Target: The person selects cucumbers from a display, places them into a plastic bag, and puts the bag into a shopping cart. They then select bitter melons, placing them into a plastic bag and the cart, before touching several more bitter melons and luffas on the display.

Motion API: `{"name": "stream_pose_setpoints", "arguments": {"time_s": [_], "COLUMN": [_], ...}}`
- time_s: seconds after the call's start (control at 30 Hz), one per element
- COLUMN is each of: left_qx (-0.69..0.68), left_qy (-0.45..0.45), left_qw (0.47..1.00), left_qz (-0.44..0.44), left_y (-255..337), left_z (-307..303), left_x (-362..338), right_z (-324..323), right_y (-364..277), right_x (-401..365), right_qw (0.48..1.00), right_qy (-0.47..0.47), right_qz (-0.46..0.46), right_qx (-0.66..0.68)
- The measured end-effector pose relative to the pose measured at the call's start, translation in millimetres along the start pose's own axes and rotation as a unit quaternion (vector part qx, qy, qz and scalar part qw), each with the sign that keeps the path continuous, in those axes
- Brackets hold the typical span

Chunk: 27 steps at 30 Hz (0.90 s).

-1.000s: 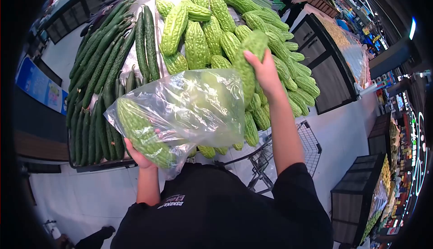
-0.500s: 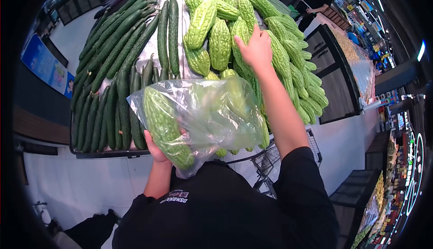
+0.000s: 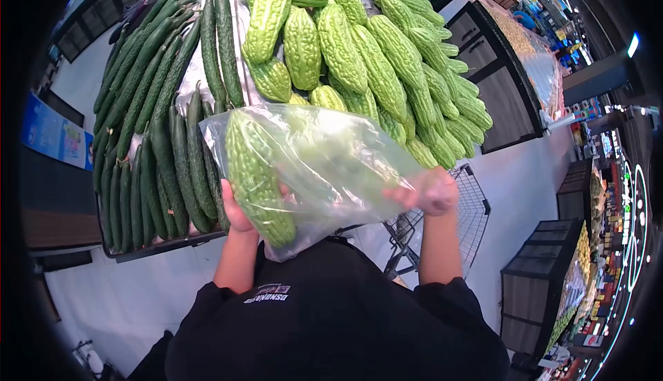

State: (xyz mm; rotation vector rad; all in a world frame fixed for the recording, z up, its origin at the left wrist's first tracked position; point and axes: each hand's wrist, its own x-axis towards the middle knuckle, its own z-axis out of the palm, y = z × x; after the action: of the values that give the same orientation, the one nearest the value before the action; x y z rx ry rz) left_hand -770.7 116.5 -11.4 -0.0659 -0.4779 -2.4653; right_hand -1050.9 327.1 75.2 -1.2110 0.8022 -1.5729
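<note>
Here, cucumbers [image 3: 148,125] lie just left of the left hand [image 3: 237,214], whose fingers curl under a bagged bitter melon [image 3: 254,174]. The plastic bag [image 3: 331,167] stretches rightward to the right hand [image 3: 429,191], fingers pinched on its edge.

My left hand [image 3: 238,214] hides its fingers behind the plastic bag [image 3: 331,153]; my right hand [image 3: 429,191] blurs behind its film. The bitter gourd pile [image 3: 345,43] runs off the top edge.
</note>
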Motion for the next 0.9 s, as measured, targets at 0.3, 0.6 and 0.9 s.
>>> {"name": "stream_pose_setpoints", "arguments": {"time_s": [0.3, 0.6, 0.9], "left_qx": [0.203, 0.372, 0.310], "left_qy": [-0.014, -0.051, -0.015], "left_qw": [0.969, 0.917, 0.911], "left_qz": [-0.143, -0.132, -0.272], "left_y": [-14, -43, -62], "left_z": [17, 34, 33], "left_x": [15, 22, 24], "right_z": [69, 87, 90], "right_y": [-18, 76, 59], "right_x": [37, 2, -15], "right_qw": [0.844, 0.865, 0.740], "right_qy": [0.019, 0.337, 0.466], "right_qz": [0.231, 0.085, -0.008], "right_qx": [-0.484, -0.363, -0.485]}}
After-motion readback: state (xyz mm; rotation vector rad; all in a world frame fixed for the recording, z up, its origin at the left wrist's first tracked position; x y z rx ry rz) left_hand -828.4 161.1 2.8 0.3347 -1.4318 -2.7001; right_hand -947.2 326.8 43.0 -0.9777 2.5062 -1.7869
